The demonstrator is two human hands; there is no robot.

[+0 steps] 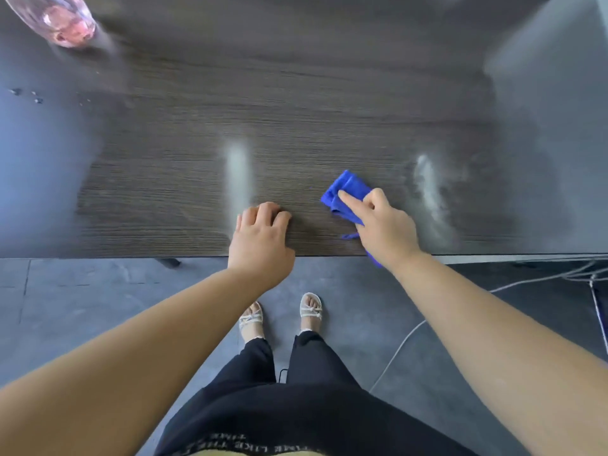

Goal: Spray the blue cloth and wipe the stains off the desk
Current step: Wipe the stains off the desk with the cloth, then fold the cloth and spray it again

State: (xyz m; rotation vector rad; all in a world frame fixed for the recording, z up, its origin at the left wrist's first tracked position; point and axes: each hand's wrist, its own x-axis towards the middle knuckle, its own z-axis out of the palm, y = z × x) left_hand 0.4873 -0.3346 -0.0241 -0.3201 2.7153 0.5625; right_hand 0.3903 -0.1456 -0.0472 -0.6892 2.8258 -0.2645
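Observation:
The blue cloth (343, 192) lies bunched on the dark wood-grain desk (296, 103), near its front edge. My right hand (385, 225) grips the cloth, index finger stretched over it, and a strip of cloth hangs under the wrist. A pale smear (238, 174) runs toward the front edge left of the cloth, and a second whitish smear (431, 195) lies right of it. My left hand (261, 238) rests on the desk edge with curled fingers, holding nothing, just beside the left smear. A pink translucent spray bottle (62, 18) stands at the far left corner.
A few water droplets (26, 95) dot the desk's left side. A grey panel (552, 77) rises at the right end of the desk. Cables (543, 278) trail over the grey floor below the right side. My feet stand under the front edge.

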